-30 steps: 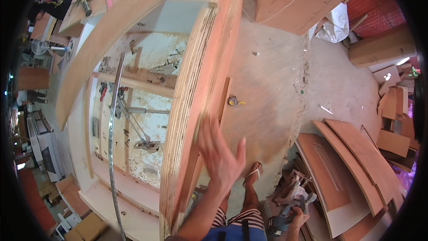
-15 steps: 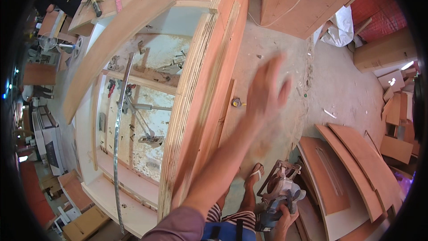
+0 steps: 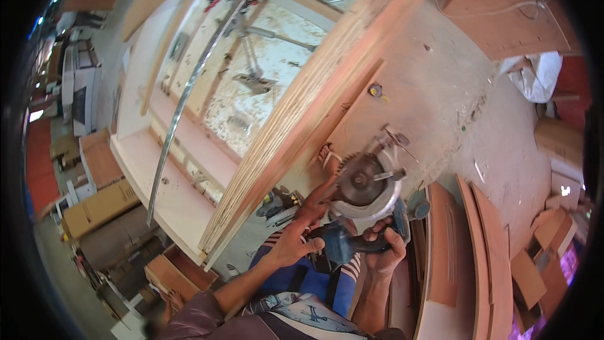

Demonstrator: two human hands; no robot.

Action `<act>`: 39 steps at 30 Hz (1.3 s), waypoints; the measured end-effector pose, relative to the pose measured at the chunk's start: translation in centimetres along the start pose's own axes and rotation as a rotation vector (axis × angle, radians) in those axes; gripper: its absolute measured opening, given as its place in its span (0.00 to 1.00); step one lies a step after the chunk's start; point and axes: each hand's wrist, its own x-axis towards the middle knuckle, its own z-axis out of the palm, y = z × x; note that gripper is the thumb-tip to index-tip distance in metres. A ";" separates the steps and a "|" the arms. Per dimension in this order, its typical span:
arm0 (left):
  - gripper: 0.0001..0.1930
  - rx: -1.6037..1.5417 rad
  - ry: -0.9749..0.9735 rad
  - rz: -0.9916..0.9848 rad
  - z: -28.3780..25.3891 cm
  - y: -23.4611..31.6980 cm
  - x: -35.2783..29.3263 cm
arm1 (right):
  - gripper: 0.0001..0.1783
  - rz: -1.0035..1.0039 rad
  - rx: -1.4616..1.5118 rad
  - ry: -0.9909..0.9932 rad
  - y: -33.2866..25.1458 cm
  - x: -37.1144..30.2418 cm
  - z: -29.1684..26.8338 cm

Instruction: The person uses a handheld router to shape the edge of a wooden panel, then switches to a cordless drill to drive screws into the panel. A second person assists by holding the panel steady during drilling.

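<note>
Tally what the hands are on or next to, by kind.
Circular saw: 1
Hands on it: 2, left hand and right hand
Plywood stack on edge: 1
Curved boards on the floor: about 3
Tape measure: 1
Total: about 8

both forearms are bare from the elbow down, and the left hand (image 3: pixel 290 243) and right hand (image 3: pixel 385 253) wear no gloves. a dull purple-brown sleeve (image 3: pixel 200 315) covers the left upper arm, bunched at the elbow. over the chest lies a pale grey-blue cloth (image 3: pixel 290 316) with a darker printed pattern, possibly a shirt front. below it are bright blue shorts (image 3: pixel 314 283) with a striped hem of red, white and dark bands. one foot (image 3: pixel 328 158) wears an open sandal with a light strap.
</note>
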 end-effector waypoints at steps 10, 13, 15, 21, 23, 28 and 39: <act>0.49 -0.245 0.051 0.075 -4.5 4.5 -2.5 | 0.20 0.162 0.021 -0.383 5.6 -0.1 5.4; 0.48 -0.038 0.145 0.038 -4.6 3.8 -1.8 | 0.18 0.195 0.033 -0.374 7.0 0.5 4.8; 0.46 0.111 0.212 0.036 -5.0 3.5 -1.6 | 0.17 0.199 0.071 -0.354 7.8 0.4 4.7; 0.45 0.179 0.180 -0.014 -6.2 4.3 -2.1 | 0.13 0.212 0.016 -0.262 8.8 -0.4 5.0; 0.44 0.188 0.207 -0.004 -6.1 4.5 -2.2 | 0.13 0.197 -0.025 -0.245 9.0 -0.3 4.9; 0.43 0.176 0.394 0.011 -5.0 4.2 -1.3 | 0.13 0.145 0.030 -0.239 10.3 0.8 4.6; 0.47 0.286 0.488 0.053 -4.5 4.4 -0.4 | 0.11 0.146 0.035 -0.228 10.1 1.3 5.3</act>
